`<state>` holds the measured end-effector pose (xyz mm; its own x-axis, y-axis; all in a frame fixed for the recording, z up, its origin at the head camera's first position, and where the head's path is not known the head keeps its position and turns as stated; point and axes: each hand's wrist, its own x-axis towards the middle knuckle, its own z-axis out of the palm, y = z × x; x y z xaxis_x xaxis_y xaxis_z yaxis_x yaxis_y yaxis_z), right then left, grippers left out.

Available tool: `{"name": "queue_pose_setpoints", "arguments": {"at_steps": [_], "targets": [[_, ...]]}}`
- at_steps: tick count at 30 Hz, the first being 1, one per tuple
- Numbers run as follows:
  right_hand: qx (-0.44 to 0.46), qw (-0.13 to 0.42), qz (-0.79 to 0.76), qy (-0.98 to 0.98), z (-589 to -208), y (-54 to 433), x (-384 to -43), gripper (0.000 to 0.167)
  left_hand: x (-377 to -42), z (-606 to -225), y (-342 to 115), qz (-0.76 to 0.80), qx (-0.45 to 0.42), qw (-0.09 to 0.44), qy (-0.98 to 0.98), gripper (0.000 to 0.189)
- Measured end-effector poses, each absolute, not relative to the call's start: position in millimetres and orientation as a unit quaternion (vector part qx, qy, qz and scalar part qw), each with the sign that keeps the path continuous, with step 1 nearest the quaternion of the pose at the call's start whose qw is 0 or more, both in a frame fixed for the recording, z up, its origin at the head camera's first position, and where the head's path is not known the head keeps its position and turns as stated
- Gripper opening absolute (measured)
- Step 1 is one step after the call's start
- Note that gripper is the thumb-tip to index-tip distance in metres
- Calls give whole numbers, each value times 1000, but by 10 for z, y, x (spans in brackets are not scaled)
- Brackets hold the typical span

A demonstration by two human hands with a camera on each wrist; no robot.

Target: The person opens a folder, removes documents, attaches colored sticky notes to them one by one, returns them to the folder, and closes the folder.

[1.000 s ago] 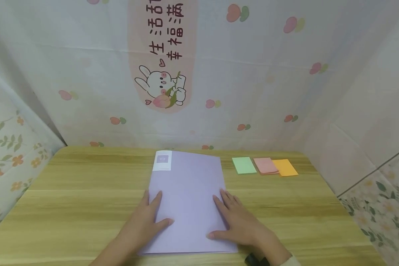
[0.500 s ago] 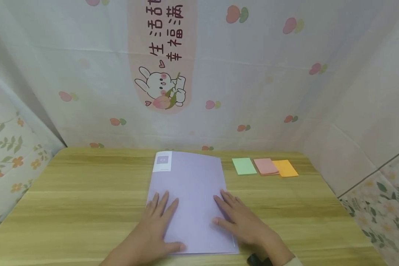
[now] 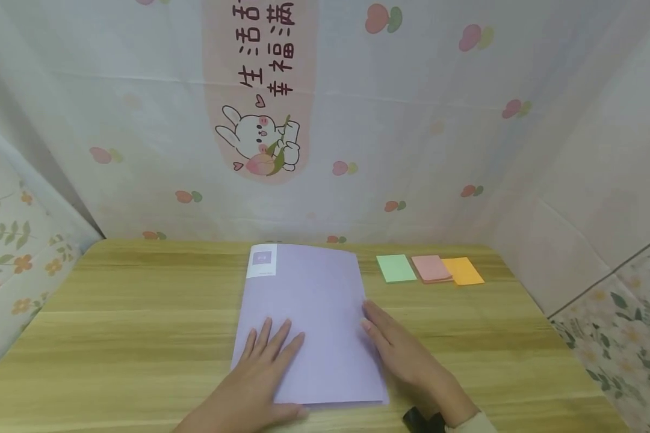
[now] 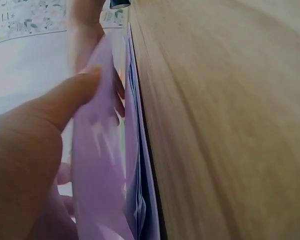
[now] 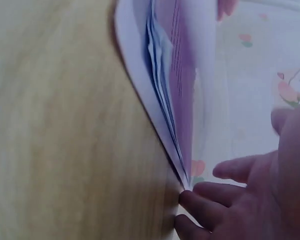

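Left grip [image 3: 260, 380]: spread wide on top of the purple folder [image 3: 319, 307] | right grip [image 3: 403, 349]: loose, pretty much straight, touching its long side | folder under left grip on the counter [image 3: 141, 325], lengthwise pointing away, gaping edge nearer right grip

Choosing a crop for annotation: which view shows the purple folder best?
Head. It shows most of the purple folder from above, white label included; the left hand overlaps its near-left part. Both wrist views see it edge-on, the cover raised off the inner sheets, without the label.
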<state>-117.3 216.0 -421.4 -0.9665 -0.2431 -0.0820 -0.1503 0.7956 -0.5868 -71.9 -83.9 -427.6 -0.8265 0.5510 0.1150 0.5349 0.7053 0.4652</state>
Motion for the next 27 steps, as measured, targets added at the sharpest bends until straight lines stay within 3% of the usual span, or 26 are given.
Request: {"name": "queue_pose_setpoints", "arguments": {"at_steps": [4,9,16,27], "targets": [[-86,57,-329,939,-4234,2176,-1213,64,-705,-4260,-846,245,301,1,922,94],[-70,18,-347,935,-4238,2191,-1214,60,-697,-4270,-860,211,314,-74,923,85],[-198,16,-282,939,-4331,2201,-1154,67,-695,-4288,-912,192,324,-153,914,86],[-271,-23,-189,944,-4399,2166,-1198,61,-648,-4226,-1019,214,316,-212,900,87]]}}
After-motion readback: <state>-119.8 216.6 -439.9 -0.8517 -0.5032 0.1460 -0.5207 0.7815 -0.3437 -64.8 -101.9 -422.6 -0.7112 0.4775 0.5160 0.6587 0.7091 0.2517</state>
